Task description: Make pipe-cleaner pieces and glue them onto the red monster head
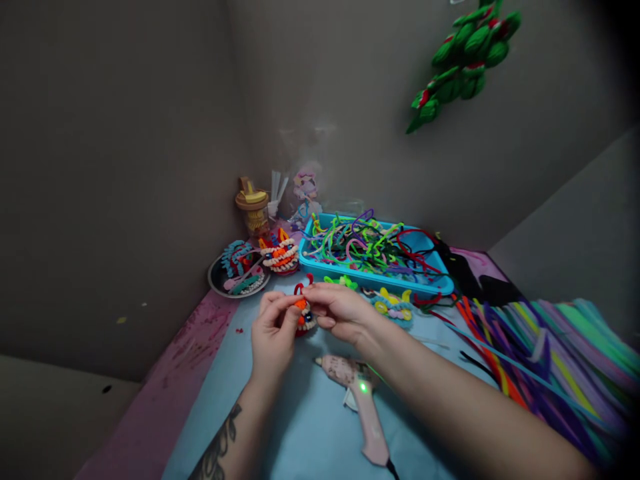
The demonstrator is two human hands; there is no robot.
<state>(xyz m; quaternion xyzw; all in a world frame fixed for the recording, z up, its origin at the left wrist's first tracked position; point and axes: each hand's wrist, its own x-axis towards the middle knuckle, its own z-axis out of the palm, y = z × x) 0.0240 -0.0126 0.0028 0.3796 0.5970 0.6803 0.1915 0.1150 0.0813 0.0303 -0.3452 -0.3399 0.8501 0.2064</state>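
Together, left hand [273, 327] and right hand [346, 309], tight on a small orange figure [303, 319]

**A corner for making crafts**

From far away, I see a craft corner between grey walls [320, 80], but I can't tell if it's in a home or a shop. The bench [300, 420] has a pink glue gun [371, 427] with a green light. A blue tray [377, 276] is full of bendy strings [370, 243], and a rainbow pile [565, 360] lies to the right. The person's fingers [327, 293] hold a small orange and white piece [301, 321]. A similar one [281, 257] sits behind.
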